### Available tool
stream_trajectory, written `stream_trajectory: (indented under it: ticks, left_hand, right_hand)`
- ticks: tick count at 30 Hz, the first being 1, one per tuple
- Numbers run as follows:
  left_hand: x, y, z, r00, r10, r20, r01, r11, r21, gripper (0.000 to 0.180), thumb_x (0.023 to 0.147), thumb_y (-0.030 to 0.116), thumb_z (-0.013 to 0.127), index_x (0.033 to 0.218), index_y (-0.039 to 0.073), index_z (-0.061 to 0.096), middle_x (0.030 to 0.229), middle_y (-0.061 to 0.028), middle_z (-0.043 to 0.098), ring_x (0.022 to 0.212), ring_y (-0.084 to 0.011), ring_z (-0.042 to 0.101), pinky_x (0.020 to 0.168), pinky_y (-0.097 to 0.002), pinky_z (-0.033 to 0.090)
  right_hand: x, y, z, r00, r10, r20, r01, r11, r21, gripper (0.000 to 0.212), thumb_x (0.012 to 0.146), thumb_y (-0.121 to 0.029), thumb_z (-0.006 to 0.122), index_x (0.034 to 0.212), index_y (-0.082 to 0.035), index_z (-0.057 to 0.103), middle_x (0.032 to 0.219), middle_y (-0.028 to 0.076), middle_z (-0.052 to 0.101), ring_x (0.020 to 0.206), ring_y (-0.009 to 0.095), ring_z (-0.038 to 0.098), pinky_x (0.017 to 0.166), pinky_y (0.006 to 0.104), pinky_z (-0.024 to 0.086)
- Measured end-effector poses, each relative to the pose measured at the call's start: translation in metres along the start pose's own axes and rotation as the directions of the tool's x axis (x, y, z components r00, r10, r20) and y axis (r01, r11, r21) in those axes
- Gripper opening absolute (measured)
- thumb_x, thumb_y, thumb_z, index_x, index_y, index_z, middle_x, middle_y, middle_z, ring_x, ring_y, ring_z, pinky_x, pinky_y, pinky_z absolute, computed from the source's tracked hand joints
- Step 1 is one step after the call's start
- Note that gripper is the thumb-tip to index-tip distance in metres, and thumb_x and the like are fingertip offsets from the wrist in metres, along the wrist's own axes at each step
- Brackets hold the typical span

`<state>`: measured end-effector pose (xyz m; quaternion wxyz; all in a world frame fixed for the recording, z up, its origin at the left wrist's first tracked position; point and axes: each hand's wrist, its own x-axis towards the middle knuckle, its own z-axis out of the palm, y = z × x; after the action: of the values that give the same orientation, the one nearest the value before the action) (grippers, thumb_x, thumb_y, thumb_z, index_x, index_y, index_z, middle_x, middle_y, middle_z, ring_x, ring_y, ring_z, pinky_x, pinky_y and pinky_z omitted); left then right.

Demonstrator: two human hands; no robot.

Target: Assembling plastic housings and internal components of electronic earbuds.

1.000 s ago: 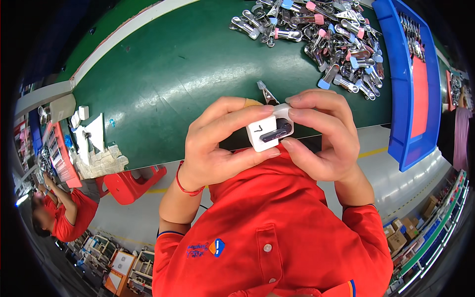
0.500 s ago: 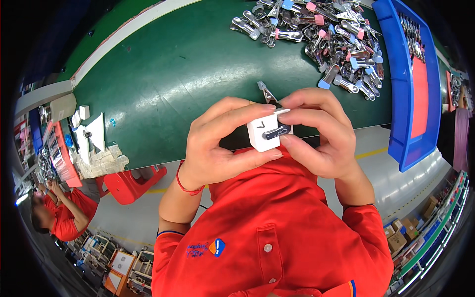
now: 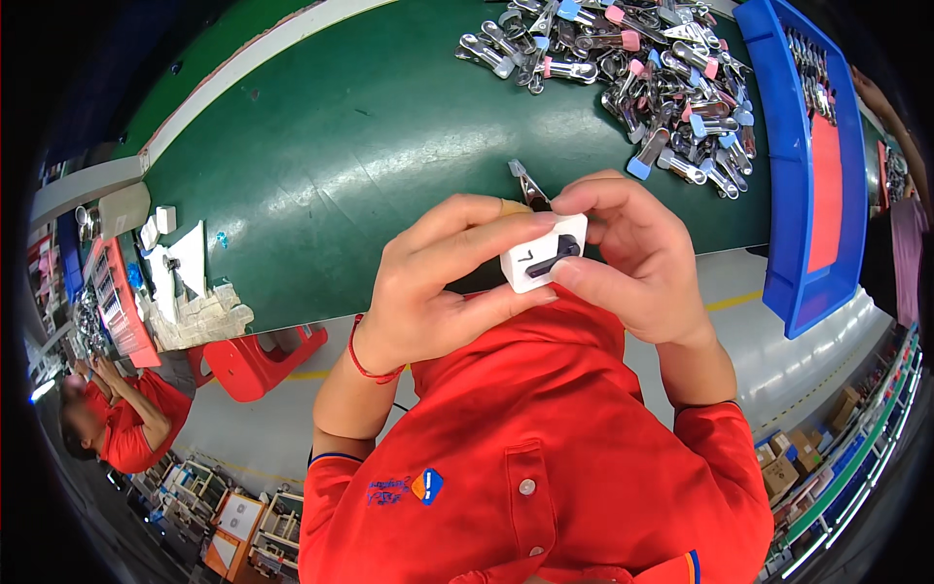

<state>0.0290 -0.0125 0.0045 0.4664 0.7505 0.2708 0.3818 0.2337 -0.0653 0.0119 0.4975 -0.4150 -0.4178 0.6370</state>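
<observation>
My left hand (image 3: 438, 273) grips a small white block (image 3: 525, 277) between its thumb and fingers, above the near edge of the table. A black mark and a dark elongated shape (image 3: 553, 259) show on the block's upturned face; whether that shape is a slot or an inserted piece I cannot tell. My right hand (image 3: 637, 263) closes on the block from the other side, thumb against the dark shape and index finger at the far edge. Just beyond my fingertips lies a metal clip (image 3: 526, 183) with a pale tip, its near end partly hidden.
A heap of metal clips (image 3: 671, 92) with pink, blue and clear tips covers the table's far right. Beside it stands a blue tray (image 3: 788, 195) holding a row of clips and a red sheet. A red stool (image 3: 248, 370) and a co-worker (image 3: 136, 419) are at left.
The white block has tilted and shifted slightly right and up. My right thumb has moved onto the dark shape, and the shiny piece at the block's far edge no longer shows.
</observation>
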Motion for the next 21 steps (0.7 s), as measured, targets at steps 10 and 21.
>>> stream_trajectory:
  ticks: [10, 21]
  left_hand:
    - [-0.006, -0.004, -0.001, 0.987, -0.158, -0.001, 0.155, 0.966, -0.205, 0.047, 0.075, -0.001, 0.080, 0.120, 0.001, 0.066, 0.113, -0.0131, 0.064, 0.097, -0.0205, 0.068, 0.077, -0.0301, 0.060]
    - [-0.019, -0.008, -0.020, 0.890, -0.454, -0.036, 0.443, 0.881, -0.168, 0.047, 0.076, 0.003, 0.080, 0.120, 0.001, 0.064, 0.127, -0.0165, 0.058, 0.114, -0.0286, 0.062, 0.090, -0.0375, 0.058]
  right_hand:
    - [0.008, 0.008, 0.003, 0.981, -0.194, 0.023, 0.196, 0.975, -0.110, 0.039, 0.084, 0.004, 0.071, 0.121, 0.003, 0.058, 0.116, 0.012, 0.055, 0.103, 0.018, 0.061, 0.087, 0.0308, 0.054]
    - [0.023, 0.011, 0.013, 0.894, -0.398, 0.204, 0.419, 0.587, -0.693, 0.030, 0.082, 0.006, 0.067, 0.112, 0.003, 0.065, 0.122, 0.018, 0.060, 0.107, 0.026, 0.064, 0.089, 0.0346, 0.054]
